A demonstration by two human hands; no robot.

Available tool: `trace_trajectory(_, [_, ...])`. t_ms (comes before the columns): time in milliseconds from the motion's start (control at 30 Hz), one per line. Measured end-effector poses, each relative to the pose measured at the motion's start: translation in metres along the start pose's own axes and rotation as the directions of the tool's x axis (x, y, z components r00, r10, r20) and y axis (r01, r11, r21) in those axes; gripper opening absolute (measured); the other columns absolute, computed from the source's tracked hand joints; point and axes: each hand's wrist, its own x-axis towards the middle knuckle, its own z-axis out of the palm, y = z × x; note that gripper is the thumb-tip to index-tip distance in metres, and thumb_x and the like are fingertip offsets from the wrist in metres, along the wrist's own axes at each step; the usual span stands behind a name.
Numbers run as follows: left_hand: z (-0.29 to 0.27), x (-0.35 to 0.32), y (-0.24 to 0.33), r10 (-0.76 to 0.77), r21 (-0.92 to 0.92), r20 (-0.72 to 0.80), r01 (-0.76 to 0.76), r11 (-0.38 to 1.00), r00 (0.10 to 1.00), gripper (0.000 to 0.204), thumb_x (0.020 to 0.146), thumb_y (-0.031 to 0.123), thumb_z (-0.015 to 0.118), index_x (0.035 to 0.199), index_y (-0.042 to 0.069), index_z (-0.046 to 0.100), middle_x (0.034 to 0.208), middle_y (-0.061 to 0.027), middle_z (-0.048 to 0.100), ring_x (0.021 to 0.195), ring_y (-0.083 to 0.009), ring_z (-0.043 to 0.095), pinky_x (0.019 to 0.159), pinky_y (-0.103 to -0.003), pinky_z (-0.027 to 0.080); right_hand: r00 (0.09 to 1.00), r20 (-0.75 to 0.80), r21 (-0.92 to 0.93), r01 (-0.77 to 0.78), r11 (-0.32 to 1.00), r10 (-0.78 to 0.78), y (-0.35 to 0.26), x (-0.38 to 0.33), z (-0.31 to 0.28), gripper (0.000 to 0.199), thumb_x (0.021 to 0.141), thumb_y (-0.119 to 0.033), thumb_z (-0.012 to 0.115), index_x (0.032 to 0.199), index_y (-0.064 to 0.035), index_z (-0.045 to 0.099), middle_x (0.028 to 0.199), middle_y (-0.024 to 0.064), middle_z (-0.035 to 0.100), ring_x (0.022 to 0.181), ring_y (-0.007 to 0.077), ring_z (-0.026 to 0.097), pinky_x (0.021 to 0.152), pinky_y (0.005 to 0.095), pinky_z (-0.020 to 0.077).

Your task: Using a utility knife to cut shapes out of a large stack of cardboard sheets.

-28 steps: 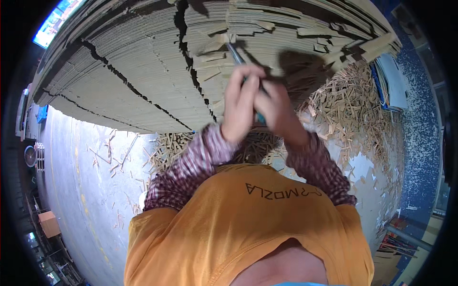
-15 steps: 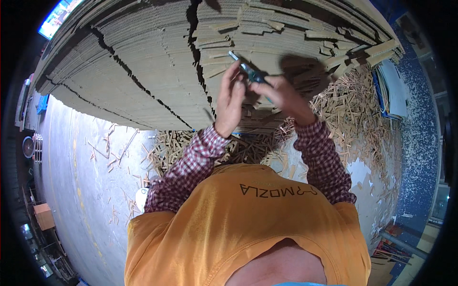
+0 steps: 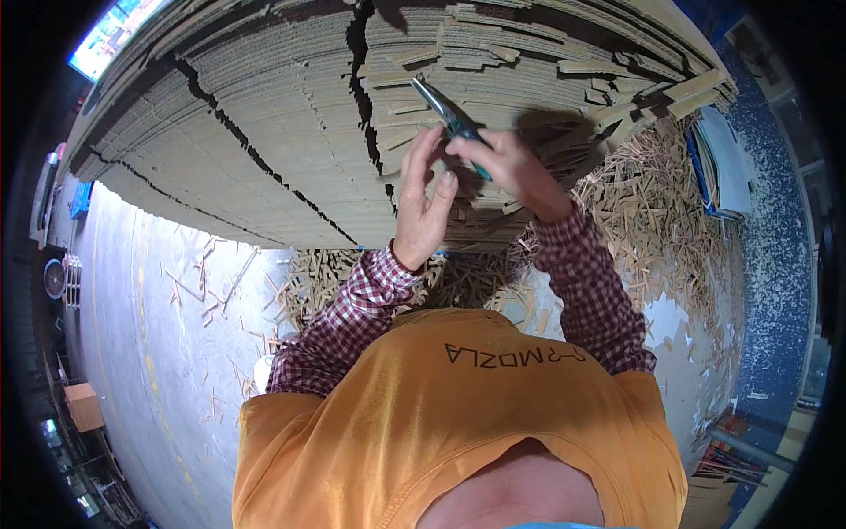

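Note:
A slim hand tool [image 3: 434,99] with a tapering metal front and a dark teal handle is gripped in my right hand [image 3: 518,172]. Its tip points up and left, close to the layered edges of a big stack of corrugated cardboard [image 3: 291,123]. I cannot make out the tool's exact kind. My left hand [image 3: 425,212] is open, thumb apart and fingers stretched upward, with the fingertips beside the tool's middle. Torn strips [image 3: 595,67] jut from the stack's right part, and dark cracks [image 3: 242,137] run through its left part.
Heaps of cardboard scraps [image 3: 656,203] cover the floor below and right of the stack. More loose strips lie on the grey floor [image 3: 167,353] at left. A blue-edged stack of papers [image 3: 727,163] stands beside the worn blue strip at right. A cardboard box [image 3: 83,406] sits far left.
The tool has turned in my right hand, so more of its metal front shows, its tip now further up and left. My left hand has shifted slightly down, its thumb further from the fingers.

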Motion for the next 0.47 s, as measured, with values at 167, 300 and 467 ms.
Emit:
trace_trajectory(167, [-0.024, -0.010, 0.013, 0.193, 0.050, -0.091, -0.190, 0.981, 0.977, 0.040, 0.092, 0.024, 0.050, 0.123, -0.002, 0.046, 0.110, -0.0135, 0.053, 0.100, -0.0218, 0.053, 0.086, -0.032, 0.042, 0.993, 0.099, -0.011, 0.065, 0.998, -0.063, 0.016, -0.043, 0.028, 0.027, 0.089, -0.025, 0.052, 0.077, -0.0018, 0.060, 0.061, -0.0004, 0.056, 0.052, 0.0075, 0.050, 0.050, 0.0233, 0.0400])
trace_trajectory(300, [-0.026, -0.009, 0.019, 0.066, -0.023, -0.085, -0.068, 0.997, 0.994, 0.034, 0.091, 0.018, 0.049, 0.118, -0.003, 0.049, 0.107, -0.0123, 0.053, 0.098, -0.0200, 0.053, 0.086, -0.031, 0.043, 0.997, -0.013, -0.191, -0.078, 0.979, 0.077, 0.012, -0.048, -0.017, 0.034, 0.088, -0.033, 0.052, 0.087, -0.0019, 0.066, 0.065, 0.0007, 0.055, 0.058, 0.0073, 0.048, 0.053, 0.0242, 0.0356])
trace_trajectory(467, [0.008, 0.023, 0.004, -0.020, -0.033, 0.134, 0.025, 0.999, 0.991, 0.035, 0.091, 0.020, 0.050, 0.119, 0.000, 0.049, 0.112, -0.0118, 0.053, 0.104, -0.0189, 0.051, 0.092, -0.032, 0.039, 0.975, -0.190, -0.076, -0.130, 0.989, 0.113, -0.016, -0.033, -0.030, 0.037, 0.088, -0.035, 0.052, 0.095, -0.0017, 0.066, 0.065, -0.0021, 0.049, 0.061, 0.0059, 0.041, 0.055, 0.0234, 0.0311])
